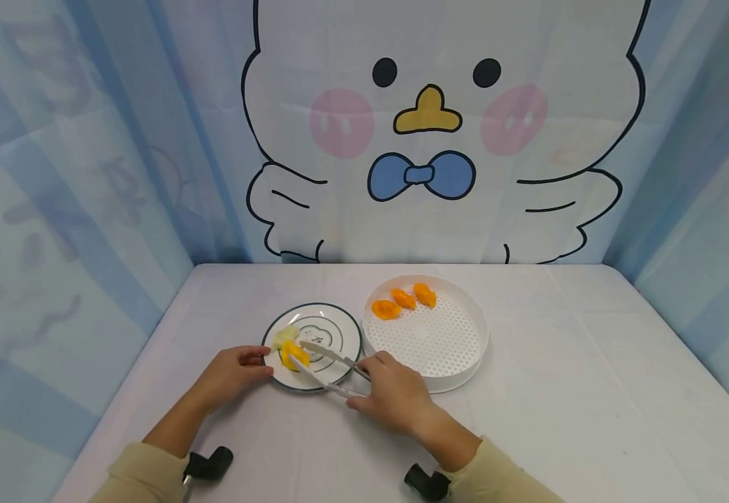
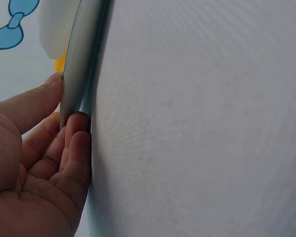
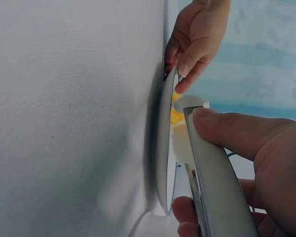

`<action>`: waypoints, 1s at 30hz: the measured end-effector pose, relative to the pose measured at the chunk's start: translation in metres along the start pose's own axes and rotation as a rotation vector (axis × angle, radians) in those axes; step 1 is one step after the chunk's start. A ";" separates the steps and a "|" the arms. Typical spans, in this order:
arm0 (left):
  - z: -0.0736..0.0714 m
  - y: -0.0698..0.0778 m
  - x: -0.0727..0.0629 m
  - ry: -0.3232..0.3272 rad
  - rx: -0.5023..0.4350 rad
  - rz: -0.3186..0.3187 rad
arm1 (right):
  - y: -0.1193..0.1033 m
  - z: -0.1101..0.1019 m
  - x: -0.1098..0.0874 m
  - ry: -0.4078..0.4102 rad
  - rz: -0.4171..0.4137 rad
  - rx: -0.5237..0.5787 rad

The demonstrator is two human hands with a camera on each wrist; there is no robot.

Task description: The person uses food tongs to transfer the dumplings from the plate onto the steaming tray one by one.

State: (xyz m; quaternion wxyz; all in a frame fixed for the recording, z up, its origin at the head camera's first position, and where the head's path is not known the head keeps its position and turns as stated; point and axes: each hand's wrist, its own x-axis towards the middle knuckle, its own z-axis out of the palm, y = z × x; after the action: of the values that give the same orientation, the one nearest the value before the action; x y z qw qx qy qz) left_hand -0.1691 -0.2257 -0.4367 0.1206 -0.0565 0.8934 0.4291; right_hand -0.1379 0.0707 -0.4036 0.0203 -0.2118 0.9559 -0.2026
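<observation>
1. The left hand (image 1: 232, 376) pinches the left rim of the plate (image 1: 342, 332).
2. A yellow piece (image 1: 292, 353) lies on it, between the hands, beside a pale piece (image 1: 285, 336).
3. The right hand (image 1: 397, 393) grips tongs (image 1: 339, 358), tips at the yellow piece.
4. Right of the plate, a white tray (image 1: 449, 339) holds three orange pieces (image 1: 403, 299).
5. The table (image 1: 565, 391) is white; a cartoon curtain (image 1: 430, 230) hangs at the far side.

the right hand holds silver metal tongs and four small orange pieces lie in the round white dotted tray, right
Not four: three small orange pieces lie in the round white dotted tray, as the head view shows. The right hand does hold silver metal tongs.
</observation>
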 end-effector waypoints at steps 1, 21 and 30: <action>0.000 0.000 0.000 -0.001 0.000 -0.001 | 0.000 0.001 0.001 -0.004 0.002 0.007; -0.001 -0.001 -0.001 0.000 0.006 0.023 | 0.010 -0.010 -0.003 0.085 -0.057 0.054; -0.001 -0.002 0.000 0.007 0.013 0.042 | 0.029 -0.036 -0.011 0.158 0.006 0.024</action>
State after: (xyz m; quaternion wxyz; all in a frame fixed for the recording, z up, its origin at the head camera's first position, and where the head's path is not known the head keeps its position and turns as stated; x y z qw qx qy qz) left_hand -0.1687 -0.2276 -0.4379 0.1086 -0.0385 0.8975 0.4256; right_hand -0.1442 0.1131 -0.3830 -0.0520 -0.1919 0.9527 -0.2300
